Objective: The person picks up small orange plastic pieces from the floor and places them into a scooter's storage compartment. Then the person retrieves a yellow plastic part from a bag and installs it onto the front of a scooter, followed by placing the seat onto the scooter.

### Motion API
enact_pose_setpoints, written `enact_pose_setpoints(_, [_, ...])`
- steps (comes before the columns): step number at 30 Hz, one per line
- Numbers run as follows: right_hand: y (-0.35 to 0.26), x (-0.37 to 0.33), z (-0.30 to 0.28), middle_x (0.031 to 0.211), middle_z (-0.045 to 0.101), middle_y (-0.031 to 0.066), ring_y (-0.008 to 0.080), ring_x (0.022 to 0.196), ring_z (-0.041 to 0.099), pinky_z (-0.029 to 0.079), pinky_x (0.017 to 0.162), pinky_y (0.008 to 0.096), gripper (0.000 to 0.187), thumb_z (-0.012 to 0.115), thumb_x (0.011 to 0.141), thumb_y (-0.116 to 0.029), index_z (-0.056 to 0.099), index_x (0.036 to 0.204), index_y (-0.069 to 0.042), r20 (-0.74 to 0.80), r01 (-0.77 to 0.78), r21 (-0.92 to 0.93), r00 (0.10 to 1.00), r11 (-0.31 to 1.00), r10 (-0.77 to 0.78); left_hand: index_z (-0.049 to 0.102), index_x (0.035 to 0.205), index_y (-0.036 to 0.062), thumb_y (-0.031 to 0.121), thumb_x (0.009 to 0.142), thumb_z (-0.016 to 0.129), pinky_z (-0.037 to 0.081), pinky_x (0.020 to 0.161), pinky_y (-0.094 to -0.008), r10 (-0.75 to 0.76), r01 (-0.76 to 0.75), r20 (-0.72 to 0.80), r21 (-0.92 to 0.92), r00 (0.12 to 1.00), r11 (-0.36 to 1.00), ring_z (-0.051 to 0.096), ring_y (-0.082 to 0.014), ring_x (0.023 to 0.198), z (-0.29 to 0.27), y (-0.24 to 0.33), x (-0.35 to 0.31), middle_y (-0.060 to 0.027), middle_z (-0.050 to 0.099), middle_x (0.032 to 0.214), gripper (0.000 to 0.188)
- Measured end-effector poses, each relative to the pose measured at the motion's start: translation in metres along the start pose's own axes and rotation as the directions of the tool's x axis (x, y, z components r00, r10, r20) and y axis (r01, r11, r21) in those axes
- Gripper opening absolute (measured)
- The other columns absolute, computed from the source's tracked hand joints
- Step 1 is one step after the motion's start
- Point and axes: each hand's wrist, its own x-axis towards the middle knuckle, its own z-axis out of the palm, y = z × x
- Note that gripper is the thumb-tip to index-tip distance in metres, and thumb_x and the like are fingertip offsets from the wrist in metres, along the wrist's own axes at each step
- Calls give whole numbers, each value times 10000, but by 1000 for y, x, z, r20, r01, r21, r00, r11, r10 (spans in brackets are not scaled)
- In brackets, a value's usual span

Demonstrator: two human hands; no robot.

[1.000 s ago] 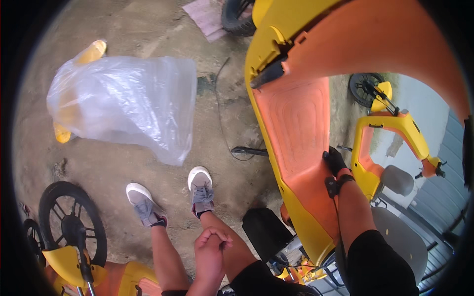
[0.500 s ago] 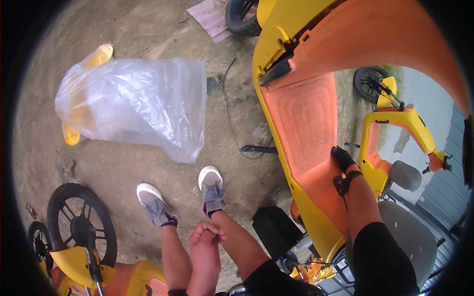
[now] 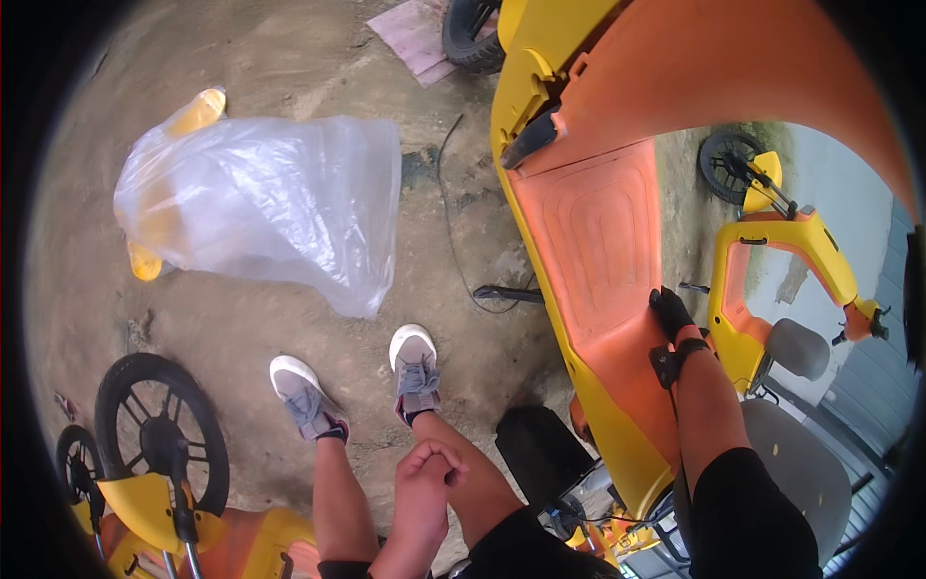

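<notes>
A yellow-and-orange electric scooter (image 3: 603, 227) stands tilted across the right side of the view, its ribbed orange footboard facing me. My right hand (image 3: 672, 314), in a black glove with a small dark device strapped at the wrist, touches the footboard's right edge. Its fingers blend into the dark glove, so how they are bent is unclear. My left hand (image 3: 429, 468), bare, hovers before my legs with its fingers curled in, and nothing shows inside it. Beside the scooter's lower end is a black box-like part (image 3: 543, 452).
On the ground at left lies a clear plastic bag (image 3: 280, 203) over yellow parts. Another scooter's wheel (image 3: 161, 434) stands at lower left; a second yellow scooter (image 3: 781, 236) is beyond on the right. A thin cable (image 3: 446, 203) and a pinkish sheet (image 3: 415, 39) lie on the ground.
My left hand has shifted a little to the right and down, its fingers still curled. My right hand stays at the footboard's edge. The view has moved very slightly.
</notes>
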Motion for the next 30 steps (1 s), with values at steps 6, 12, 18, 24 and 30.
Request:
enact_pose_setpoints(6, [41,15,5,1041,698,102,210,923,610,467,895,364,471,492,1002,-419,625,1235,-31,4,-153,410,986,899,166,589,805,56,23,890,491,430,638,-258,85,-88,-25,-196,996,977,564,-137,655,-23,-5,13,-71,635,782,134])
enact_pose_setpoints(12, [-10,-10,28,1105,681,205,385,1023,633,471,873,508,468,396,1021,-450,657,1097,-69,-619,-335,-122,761,934,192,595,840,54,25,894,493,440,642,-258,208,-213,-48,-248,977,945,579,-142,669,-50,-10,14,-67,638,796,119])
enact_pose_setpoints(18, [-244,-85,85,907,673,138,303,861,664,527,731,386,237,492,1029,-235,641,1081,-57,-355,658,-106,676,746,-646,599,883,63,38,908,480,450,646,-254,172,-180,-53,-240,984,954,577,-121,666,-65,-17,16,-61,649,790,123])
enact_pose_setpoints(24, [-456,-174,156,1063,667,46,171,922,619,524,802,325,446,674,944,-291,579,1307,-51,132,32,854,952,519,-277,595,935,50,60,905,534,462,668,-257,337,-365,-174,-171,925,915,607,-149,705,-96,-16,24,-62,664,825,69])
enact_pose_setpoints(30, [-517,-279,132,847,637,-26,85,777,572,481,706,287,214,646,965,-226,664,1042,-28,72,417,668,788,616,-611,518,1247,-24,152,809,739,450,990,-442,801,-459,-297,694,521,555,560,-353,1133,-116,17,-27,-232,551,1247,521])
